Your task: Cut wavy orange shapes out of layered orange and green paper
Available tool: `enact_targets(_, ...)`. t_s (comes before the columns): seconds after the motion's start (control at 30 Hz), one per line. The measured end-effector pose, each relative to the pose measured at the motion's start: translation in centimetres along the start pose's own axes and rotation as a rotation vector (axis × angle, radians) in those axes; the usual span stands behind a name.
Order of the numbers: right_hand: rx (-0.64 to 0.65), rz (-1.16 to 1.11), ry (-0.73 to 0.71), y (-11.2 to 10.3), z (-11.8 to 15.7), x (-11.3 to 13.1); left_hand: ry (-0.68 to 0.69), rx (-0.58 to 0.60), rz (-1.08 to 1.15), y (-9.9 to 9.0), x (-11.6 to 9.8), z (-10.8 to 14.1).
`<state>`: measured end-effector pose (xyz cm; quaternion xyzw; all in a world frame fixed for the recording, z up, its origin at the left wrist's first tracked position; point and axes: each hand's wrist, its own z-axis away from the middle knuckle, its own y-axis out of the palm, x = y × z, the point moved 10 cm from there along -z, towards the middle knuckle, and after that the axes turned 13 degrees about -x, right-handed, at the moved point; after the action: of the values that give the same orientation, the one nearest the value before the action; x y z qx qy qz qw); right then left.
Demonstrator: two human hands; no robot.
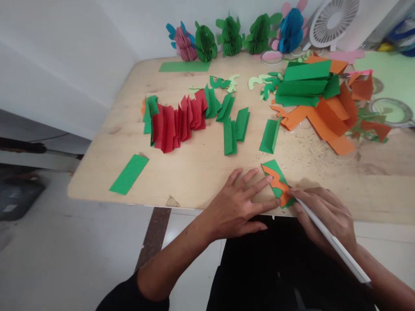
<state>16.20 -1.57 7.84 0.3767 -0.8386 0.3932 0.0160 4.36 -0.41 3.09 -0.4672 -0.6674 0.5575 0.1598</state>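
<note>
Near the table's front edge, an orange wavy paper cutout lies on a small green paper piece. My left hand is open, its fingers spread, with fingertips touching the left side of the cutout and the green piece. A slim white pen is gripped in my right hand, which is closed around it. The pen's tip meets the right edge of the orange cutout. Just beyond, a folded green paper rests on the table.
Folded red papers and green ones stand left of centre. A flat green strip lies at front left. Orange scraps and green folded sheets pile up at right. Paper figures and a white fan line the back.
</note>
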Motion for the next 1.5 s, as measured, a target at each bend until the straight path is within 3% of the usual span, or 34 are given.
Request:
enact_targets(0.63,-0.001,-0.032,0.051,-0.1,0.0,-0.5,0.021,0.029,-0.038,0.2,-0.3,0.1)
enact_targets(0.93,0.063,-0.177,0.352,0.8,-0.7,-2.0,0.012,0.035,-0.03,0.2,-0.2,-0.1)
enact_targets(1.1,0.078,-0.108,0.45,1.5,-0.6,-2.7,0.017,0.035,-0.048,0.0,-0.3,-0.2)
enact_targets(1.5,0.066,-0.078,0.384,2.0,-1.1,-2.0,0.018,0.017,-0.034,0.0,-0.2,-0.1)
